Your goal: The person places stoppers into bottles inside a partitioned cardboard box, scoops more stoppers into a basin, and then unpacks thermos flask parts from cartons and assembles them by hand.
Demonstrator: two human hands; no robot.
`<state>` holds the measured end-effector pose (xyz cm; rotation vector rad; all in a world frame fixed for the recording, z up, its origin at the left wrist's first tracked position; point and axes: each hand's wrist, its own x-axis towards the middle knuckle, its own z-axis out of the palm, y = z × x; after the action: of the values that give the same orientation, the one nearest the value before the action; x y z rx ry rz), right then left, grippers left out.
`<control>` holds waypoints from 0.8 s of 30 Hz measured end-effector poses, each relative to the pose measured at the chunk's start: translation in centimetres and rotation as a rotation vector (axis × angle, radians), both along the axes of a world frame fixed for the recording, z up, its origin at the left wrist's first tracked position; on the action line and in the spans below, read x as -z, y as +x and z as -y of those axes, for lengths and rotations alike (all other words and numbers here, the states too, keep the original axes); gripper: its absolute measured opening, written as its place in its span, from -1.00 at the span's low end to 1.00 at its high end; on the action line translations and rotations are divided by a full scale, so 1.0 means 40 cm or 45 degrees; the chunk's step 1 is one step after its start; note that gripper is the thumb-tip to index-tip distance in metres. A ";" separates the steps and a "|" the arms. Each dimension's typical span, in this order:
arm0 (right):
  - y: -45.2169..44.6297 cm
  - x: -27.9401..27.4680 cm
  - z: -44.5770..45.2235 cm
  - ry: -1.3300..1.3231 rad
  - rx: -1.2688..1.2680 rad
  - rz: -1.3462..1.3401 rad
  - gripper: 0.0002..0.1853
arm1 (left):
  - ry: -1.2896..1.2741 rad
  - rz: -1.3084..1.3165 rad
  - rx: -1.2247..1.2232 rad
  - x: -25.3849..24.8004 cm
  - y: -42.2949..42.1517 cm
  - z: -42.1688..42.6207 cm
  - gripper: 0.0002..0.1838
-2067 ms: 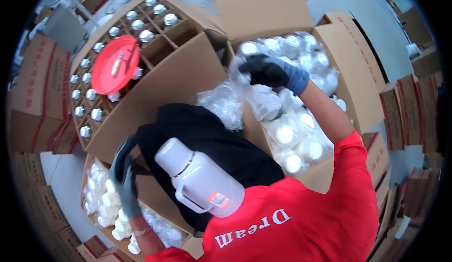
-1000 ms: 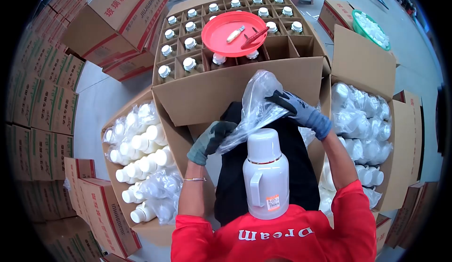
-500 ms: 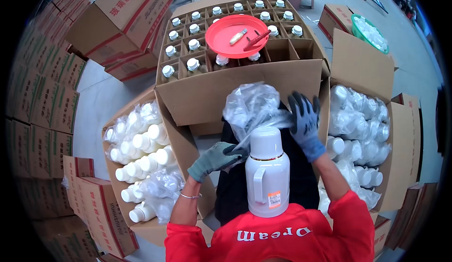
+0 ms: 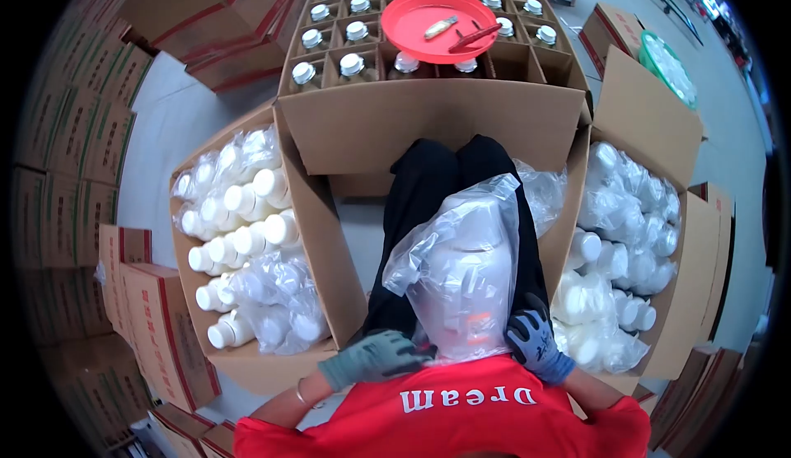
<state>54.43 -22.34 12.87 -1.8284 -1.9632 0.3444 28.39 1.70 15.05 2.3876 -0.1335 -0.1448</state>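
A white vacuum flask [image 4: 471,273] rests on my lap, and a clear plastic bag [image 4: 410,262] now covers it down to its base. The orange label shows blurred through the film. My left hand [image 4: 381,357], in a grey-green glove, is at the bag's lower left edge with its fingers closed there. On the other side, my right hand [image 4: 535,343], in a blue-grey glove, has its fingers curled at the bag's lower right edge. The exact pinch of both hands is partly hidden.
Ahead, a divided carton [image 4: 428,124] holds capped bottles, with a red tray [image 4: 412,34] carrying small tools on top. Open boxes of white flasks stand left [image 4: 317,252] and right [image 4: 700,268]. Another plastic bag [image 4: 540,194] lies beyond my right knee.
The bag has gone from bunched above the flask to pulled down over it. Both hands have moved down toward the flask's base. The view has shifted.
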 end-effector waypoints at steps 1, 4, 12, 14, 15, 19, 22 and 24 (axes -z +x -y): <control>0.009 -0.002 0.007 -0.034 -0.035 0.020 -0.67 | -0.163 0.086 -0.192 -0.009 -0.014 -0.023 -0.59; 0.022 -0.010 -0.004 -0.078 -0.154 0.045 -0.66 | -0.555 0.153 -0.844 -0.094 0.038 -0.113 -0.51; 0.018 0.015 -0.007 -0.223 0.035 -0.406 -0.72 | -0.170 0.005 -1.046 -0.011 0.059 -0.094 -0.64; -0.012 -0.029 -0.092 0.060 -0.129 -0.463 -0.73 | -0.607 -0.260 -1.345 -0.058 -0.073 -0.102 -0.67; -0.027 -0.041 -0.141 0.264 -0.240 -0.416 -0.72 | -0.841 -0.437 -1.538 -0.121 -0.136 -0.082 -0.68; -0.161 -0.084 -0.373 0.034 -0.654 -0.452 -0.51 | -1.648 0.095 -2.204 -0.021 -0.453 0.002 -0.72; -0.230 -0.049 -0.467 0.062 -1.095 -0.052 -0.42 | -1.244 0.630 -2.603 0.048 -0.689 -0.017 -0.78; -0.219 -0.069 -0.500 0.028 -1.018 0.070 -0.43 | -0.537 0.694 -2.689 0.104 -0.878 -0.064 -0.81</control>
<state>45.68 -2.35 15.64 -0.9618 -2.6491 0.5014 -6.75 4.26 10.88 1.0502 1.7503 1.2868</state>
